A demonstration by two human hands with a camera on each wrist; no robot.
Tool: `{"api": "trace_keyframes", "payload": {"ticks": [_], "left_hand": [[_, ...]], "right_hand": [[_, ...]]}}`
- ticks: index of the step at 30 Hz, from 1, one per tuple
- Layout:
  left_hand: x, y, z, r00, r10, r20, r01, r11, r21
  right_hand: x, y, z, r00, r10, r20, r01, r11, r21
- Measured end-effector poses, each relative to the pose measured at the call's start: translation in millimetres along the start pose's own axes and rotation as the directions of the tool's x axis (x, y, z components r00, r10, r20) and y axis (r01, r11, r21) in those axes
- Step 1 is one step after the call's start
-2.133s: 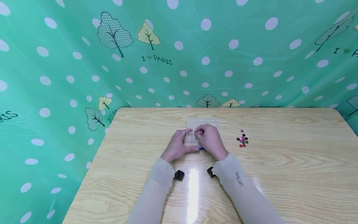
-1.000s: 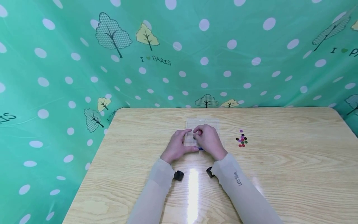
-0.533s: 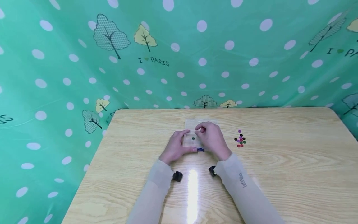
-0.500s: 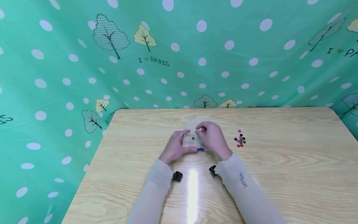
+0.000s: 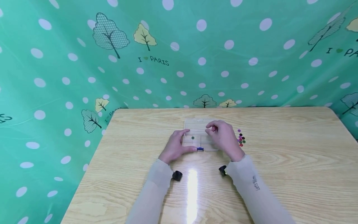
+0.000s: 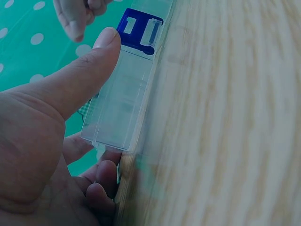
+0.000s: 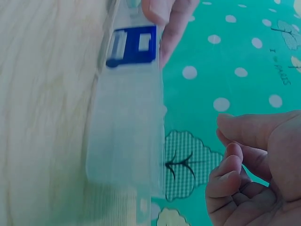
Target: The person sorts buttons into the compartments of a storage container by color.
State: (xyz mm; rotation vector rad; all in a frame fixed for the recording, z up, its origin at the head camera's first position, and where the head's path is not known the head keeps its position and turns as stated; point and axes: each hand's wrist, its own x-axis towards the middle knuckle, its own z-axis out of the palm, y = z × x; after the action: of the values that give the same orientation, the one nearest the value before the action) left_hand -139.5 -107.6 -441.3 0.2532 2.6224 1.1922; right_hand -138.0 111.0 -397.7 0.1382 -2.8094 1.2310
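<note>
A clear plastic box (image 5: 205, 145) with compartments and a blue latch (image 5: 200, 149) stands on the table, its clear lid (image 5: 193, 124) folded back. My left hand (image 5: 175, 146) grips the box's left end, thumb along the front wall beside the latch and fingers around the side, as the left wrist view shows. One small dark green disc (image 5: 193, 137) lies in the left front compartment. Over the right part of the box hovers my right hand (image 5: 223, 138), fingers loosely curled and thumb near the index finger. Nothing shows between them in the right wrist view.
Right of the box, several small round discs (image 5: 241, 141) in purple, black, red and green lie in a loose cluster on the wooden table (image 5: 279, 161). A green dotted curtain (image 5: 179, 62) hangs behind the table's far edge.
My right hand has let go of the green disc, which now shows in the left front compartment, and has drawn away to the right. My left hand keeps its place on the box.
</note>
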Motion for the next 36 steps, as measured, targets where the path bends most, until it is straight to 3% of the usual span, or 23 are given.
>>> {"api": "trace_keyframes", "payload": {"ticks": [15,36], "left_hand": [[-0.2,-0.9,0.8,1.000,-0.011,0.003,0.011,1.000,-0.005],[-0.6,0.9,-0.6,1.000,-0.013,0.005,0.013,1.000,0.006]], "right_hand": [[-10,16,-22.6,1.000,-0.009,-0.023,0.009,1.000,-0.015],[-30,44,-48.7,0.997,0.038,-0.073,-0.038,0.999,0.004]]}}
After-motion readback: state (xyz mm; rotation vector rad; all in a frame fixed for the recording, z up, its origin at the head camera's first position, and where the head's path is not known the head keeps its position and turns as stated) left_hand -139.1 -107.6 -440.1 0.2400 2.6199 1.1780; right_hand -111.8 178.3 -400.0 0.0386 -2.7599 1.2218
